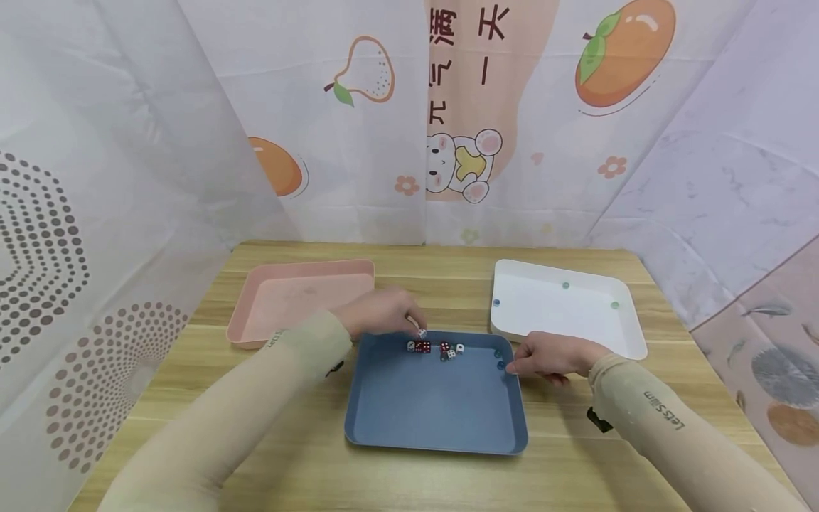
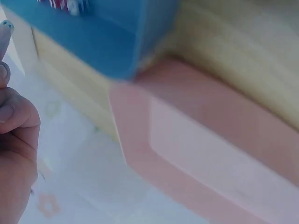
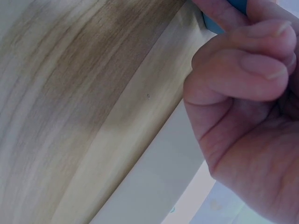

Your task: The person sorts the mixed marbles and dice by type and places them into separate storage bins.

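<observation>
- Head view: left hand (image 1: 385, 313) pinches 1 white die (image 1: 422, 333) at the far edge of the blue tray (image 1: 435, 405); a firm pinch should serve best.
- Right hand (image 1: 553, 353), fingers bent, is beside far-right-corner beads (image 1: 502, 365); its hold I can't tell.

White die (image 1: 422, 333) in left hand (image 1: 382, 311)

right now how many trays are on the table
3: the pink tray at the back left, the white tray at the back right, and the blue tray in front, near the middle. No others seem hidden.
</observation>
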`<state>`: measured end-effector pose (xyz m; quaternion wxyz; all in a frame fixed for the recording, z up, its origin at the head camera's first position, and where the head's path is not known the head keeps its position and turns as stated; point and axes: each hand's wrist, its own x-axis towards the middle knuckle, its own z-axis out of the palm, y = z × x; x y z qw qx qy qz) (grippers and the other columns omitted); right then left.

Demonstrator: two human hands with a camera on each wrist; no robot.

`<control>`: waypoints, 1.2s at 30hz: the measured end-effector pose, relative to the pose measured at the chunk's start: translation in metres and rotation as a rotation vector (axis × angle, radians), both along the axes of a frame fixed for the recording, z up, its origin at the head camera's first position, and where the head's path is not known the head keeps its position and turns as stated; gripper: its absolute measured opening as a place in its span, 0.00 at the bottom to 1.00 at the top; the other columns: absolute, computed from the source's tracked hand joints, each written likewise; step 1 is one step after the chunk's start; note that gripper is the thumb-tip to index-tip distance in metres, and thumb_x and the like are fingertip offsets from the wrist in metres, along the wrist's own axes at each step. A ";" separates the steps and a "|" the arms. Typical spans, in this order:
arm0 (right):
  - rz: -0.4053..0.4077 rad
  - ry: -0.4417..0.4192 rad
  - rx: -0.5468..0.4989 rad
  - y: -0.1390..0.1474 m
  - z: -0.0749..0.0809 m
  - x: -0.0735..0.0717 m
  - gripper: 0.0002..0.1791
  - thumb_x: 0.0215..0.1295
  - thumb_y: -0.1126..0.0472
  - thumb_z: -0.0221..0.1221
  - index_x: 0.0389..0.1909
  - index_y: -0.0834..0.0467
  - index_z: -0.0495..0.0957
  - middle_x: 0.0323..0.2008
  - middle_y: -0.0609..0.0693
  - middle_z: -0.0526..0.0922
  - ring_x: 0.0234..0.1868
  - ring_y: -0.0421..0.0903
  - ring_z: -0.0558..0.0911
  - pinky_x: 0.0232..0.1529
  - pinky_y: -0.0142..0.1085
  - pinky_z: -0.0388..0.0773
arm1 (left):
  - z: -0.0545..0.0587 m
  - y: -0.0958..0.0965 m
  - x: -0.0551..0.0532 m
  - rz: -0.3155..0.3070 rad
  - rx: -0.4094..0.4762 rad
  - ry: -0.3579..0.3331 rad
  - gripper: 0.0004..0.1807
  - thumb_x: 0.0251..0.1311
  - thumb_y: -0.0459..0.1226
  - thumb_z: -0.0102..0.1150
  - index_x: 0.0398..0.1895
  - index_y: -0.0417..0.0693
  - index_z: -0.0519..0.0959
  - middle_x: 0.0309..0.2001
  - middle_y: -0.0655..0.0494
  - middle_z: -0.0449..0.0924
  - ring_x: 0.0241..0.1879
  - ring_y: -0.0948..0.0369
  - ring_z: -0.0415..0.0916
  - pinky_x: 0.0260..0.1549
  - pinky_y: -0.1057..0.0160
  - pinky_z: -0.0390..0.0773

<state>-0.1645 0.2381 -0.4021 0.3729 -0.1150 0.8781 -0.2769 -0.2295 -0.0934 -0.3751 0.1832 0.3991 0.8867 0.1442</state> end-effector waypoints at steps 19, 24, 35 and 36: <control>-0.005 -0.002 -0.033 0.002 0.000 0.001 0.25 0.72 0.50 0.63 0.20 0.63 0.73 0.08 0.45 0.65 0.08 0.40 0.66 0.14 0.29 0.61 | 0.009 -0.127 -0.032 0.392 0.081 -0.163 0.14 0.68 0.38 0.65 0.55 0.53 0.87 0.55 0.61 0.85 0.63 0.53 0.75 0.57 0.54 0.80; -0.010 -0.002 -0.025 0.003 0.000 0.001 0.25 0.72 0.50 0.63 0.20 0.63 0.73 0.09 0.45 0.65 0.08 0.41 0.66 0.14 0.29 0.61 | 0.008 -0.145 -0.038 0.461 0.075 -0.163 0.14 0.67 0.39 0.67 0.55 0.51 0.87 0.54 0.58 0.86 0.62 0.51 0.77 0.56 0.52 0.81; -0.009 0.000 -0.026 0.002 -0.002 0.000 0.26 0.71 0.49 0.63 0.20 0.65 0.73 0.08 0.45 0.65 0.08 0.41 0.66 0.15 0.30 0.62 | 0.003 -0.167 -0.056 0.554 -0.046 -0.112 0.15 0.67 0.44 0.66 0.55 0.56 0.87 0.53 0.51 0.85 0.44 0.54 0.79 0.43 0.55 0.80; -0.009 0.000 -0.025 0.002 -0.002 0.000 0.26 0.71 0.49 0.63 0.21 0.65 0.73 0.08 0.45 0.65 0.08 0.41 0.65 0.15 0.30 0.62 | 0.002 -0.168 -0.058 0.561 -0.047 -0.115 0.15 0.67 0.44 0.66 0.55 0.55 0.87 0.53 0.50 0.84 0.43 0.54 0.79 0.42 0.56 0.80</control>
